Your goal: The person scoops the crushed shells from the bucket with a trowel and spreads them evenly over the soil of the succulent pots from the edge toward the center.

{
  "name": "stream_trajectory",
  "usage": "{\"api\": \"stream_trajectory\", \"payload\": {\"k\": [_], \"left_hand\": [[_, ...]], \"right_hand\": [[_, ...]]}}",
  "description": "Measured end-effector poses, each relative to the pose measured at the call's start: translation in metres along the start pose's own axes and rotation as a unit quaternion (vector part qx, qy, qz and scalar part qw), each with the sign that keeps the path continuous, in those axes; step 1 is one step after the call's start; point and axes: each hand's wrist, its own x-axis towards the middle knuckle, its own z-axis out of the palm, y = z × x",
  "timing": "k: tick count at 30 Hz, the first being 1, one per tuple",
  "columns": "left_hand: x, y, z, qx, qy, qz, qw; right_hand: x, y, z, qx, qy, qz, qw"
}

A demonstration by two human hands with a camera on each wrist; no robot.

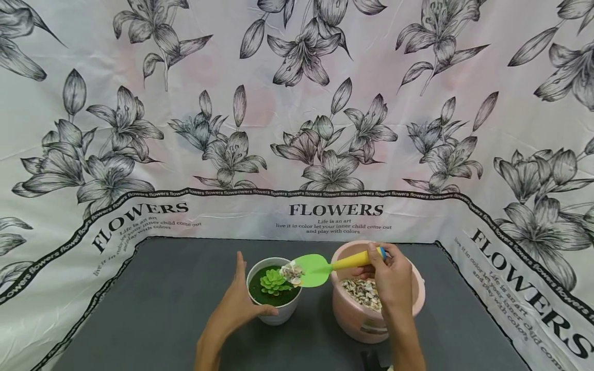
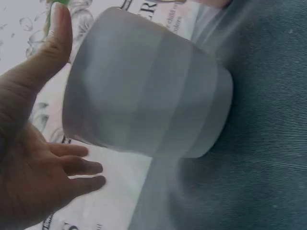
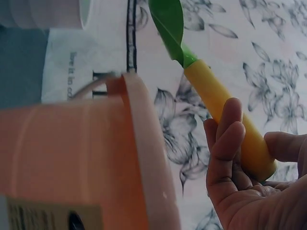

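Note:
My right hand [image 1: 394, 278] grips the yellow handle of a small green trowel [image 1: 315, 270] above a pink bucket [image 1: 341, 314]. Pale pebble-like bits [image 1: 292, 272] lie on the trowel's tip, which is over the right rim of a white pot [image 1: 284, 313]. Inside that pot sits a green succulent [image 1: 274, 282] on a dark green surface. Thumb and fingers spread apart, my left hand [image 1: 238, 304] is at the pot's left and front side. In the left wrist view the pot [image 2: 144, 86] stands beside the spread fingers. More pale bits [image 1: 362, 292] fill part of the bucket.
A dark grey tabletop [image 1: 176, 299] lies under both containers. White cloth printed with flowers [image 1: 334, 216] rises behind and along the sides. Near the front edge, right of the middle, a small black object [image 1: 370, 359] is partly cut off by the frame.

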Motion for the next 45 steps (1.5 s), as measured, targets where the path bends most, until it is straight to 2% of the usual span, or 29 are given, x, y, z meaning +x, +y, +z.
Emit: {"api": "stream_trajectory", "payload": {"k": [8,14,17,20,25,30,32,35,37,41,45], "left_hand": [[-0.001,-0.019,0.005,-0.024,-0.015,-0.01,0.9995],[-0.001,-0.023,0.007,-0.043,-0.006,-0.007,0.9991],[-0.001,-0.024,0.006,-0.04,-0.002,-0.006,0.9992],[-0.001,-0.024,0.006,-0.04,0.002,-0.004,0.9992],[0.001,-0.027,0.008,-0.03,0.005,0.017,0.9994],[0.002,-0.032,0.006,0.024,-0.006,0.058,0.998],[0.001,-0.032,0.003,0.031,-0.01,0.067,0.9972],[-0.001,-0.03,-0.002,0.023,-0.012,0.064,0.9976],[-0.003,-0.029,-0.004,0.001,-0.016,0.053,0.9984],[-0.005,-0.028,-0.007,-0.03,-0.043,0.038,0.9979],[-0.007,-0.025,-0.01,-0.006,-0.068,0.037,0.997]], "right_hand": [[-0.006,0.013,0.036,-0.016,-0.048,-0.027,0.9984],[-0.014,0.018,0.057,-0.036,-0.063,-0.021,0.9971],[-0.018,0.016,0.065,-0.061,-0.065,-0.025,0.9957],[-0.024,0.014,0.072,-0.108,-0.074,-0.051,0.9901],[-0.032,0.011,0.08,-0.164,-0.081,-0.092,0.9787],[-0.036,0.009,0.086,-0.178,-0.069,-0.112,0.9753],[-0.037,0.009,0.086,-0.178,-0.065,-0.124,0.9741],[-0.039,0.009,0.087,-0.18,-0.061,-0.145,0.971],[-0.041,0.009,0.088,-0.18,-0.058,-0.16,0.9689],[-0.044,0.009,0.09,-0.179,-0.055,-0.188,0.9643],[-0.046,0.008,0.092,-0.173,-0.062,-0.197,0.9629]]}}
